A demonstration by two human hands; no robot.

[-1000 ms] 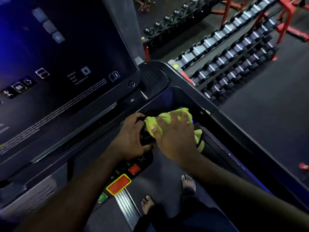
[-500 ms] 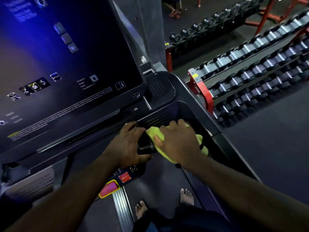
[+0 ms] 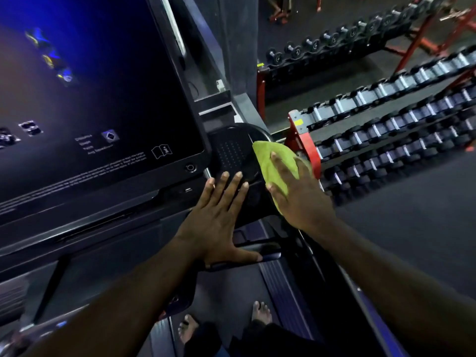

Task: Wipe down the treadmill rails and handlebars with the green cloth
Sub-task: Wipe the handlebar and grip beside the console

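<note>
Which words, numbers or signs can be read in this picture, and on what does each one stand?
"i" in an open-book sign, on the console screen.
Short word list beside the diamond icon: too blurred to read.
Fine-print lines along the screen's lower edge: too blurred.
Yellow label on the red dumbbell rack: too small.
Markings on dumbbell ends: too small.

Head camera looks steeply down, close over the treadmill console (image 3: 231, 155).

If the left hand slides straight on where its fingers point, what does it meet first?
Likely the dotted grille just ahead of the left hand, beside the screen; depth is unclear.
</note>
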